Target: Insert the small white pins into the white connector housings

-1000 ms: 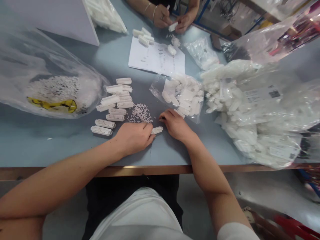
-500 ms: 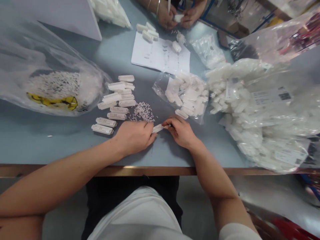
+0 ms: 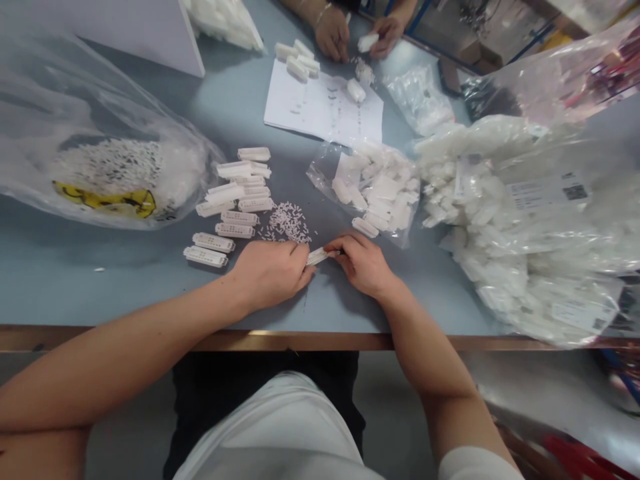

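Note:
A narrow white plastic piece with rows of small holes point(image 3: 317, 256) is held between my hands, low over the table. My left hand point(image 3: 273, 270) is closed around its left end and hides that part. At the right end, the thumb and fingers of my right hand point(image 3: 364, 263) are pinched together on the piece; whether a tiny part is also between them I cannot tell. Just beyond my left hand lies a loose heap of small white pins point(image 3: 289, 222). Several similar white pieces point(image 3: 235, 231) are lined up and stacked to the left of the heap.
A clear bag of white parts point(image 3: 385, 190) lies beyond my right hand, with larger bags point(image 3: 515, 220) to the right. On the left rests a bag of tiny pieces point(image 3: 110, 167). Across the table, another person's hands point(image 3: 333, 33) work near a paper sheet point(image 3: 300, 100).
The other person's hands have moved apart, one now holding a white part alone. My own hands and the white piece have barely moved.

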`<state>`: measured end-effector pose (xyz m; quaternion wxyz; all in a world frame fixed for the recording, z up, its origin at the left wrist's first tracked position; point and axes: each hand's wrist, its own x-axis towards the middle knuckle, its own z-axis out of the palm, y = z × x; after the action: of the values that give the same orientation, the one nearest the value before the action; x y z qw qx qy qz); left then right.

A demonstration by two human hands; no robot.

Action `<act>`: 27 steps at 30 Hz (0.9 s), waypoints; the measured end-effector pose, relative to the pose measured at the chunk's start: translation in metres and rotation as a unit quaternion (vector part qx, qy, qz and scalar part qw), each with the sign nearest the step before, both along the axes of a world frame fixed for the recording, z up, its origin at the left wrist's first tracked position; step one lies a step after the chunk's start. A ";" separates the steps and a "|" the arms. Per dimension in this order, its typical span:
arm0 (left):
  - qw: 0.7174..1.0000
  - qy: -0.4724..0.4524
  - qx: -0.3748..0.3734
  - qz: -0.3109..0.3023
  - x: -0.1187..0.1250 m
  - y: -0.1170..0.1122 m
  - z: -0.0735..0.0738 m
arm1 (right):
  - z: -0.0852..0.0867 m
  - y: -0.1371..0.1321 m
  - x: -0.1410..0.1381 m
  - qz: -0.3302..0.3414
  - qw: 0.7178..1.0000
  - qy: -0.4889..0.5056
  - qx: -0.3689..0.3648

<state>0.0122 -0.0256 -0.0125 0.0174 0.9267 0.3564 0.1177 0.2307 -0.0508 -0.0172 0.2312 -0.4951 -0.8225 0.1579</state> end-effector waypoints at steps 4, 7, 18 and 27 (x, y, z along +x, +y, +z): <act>1.000 -0.006 0.024 -0.003 0.000 -0.001 0.000 | 0.000 0.000 0.000 0.006 1.000 0.006 0.015; 1.000 -0.008 0.026 -0.006 0.000 -0.001 -0.001 | -0.001 -0.001 0.000 0.009 1.000 -0.003 0.028; 1.000 -0.009 0.028 -0.004 -0.001 0.000 -0.001 | 0.007 -0.001 0.009 0.026 0.996 -0.020 0.080; 0.999 -0.023 0.045 -0.014 0.001 0.000 -0.001 | 0.010 -0.002 0.013 0.109 0.983 -0.099 0.106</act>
<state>0.0128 -0.0252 -0.0138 -0.0148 0.9287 0.3369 0.1544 0.2441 -0.0533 -0.0074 0.1808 -0.3880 -0.9027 0.0444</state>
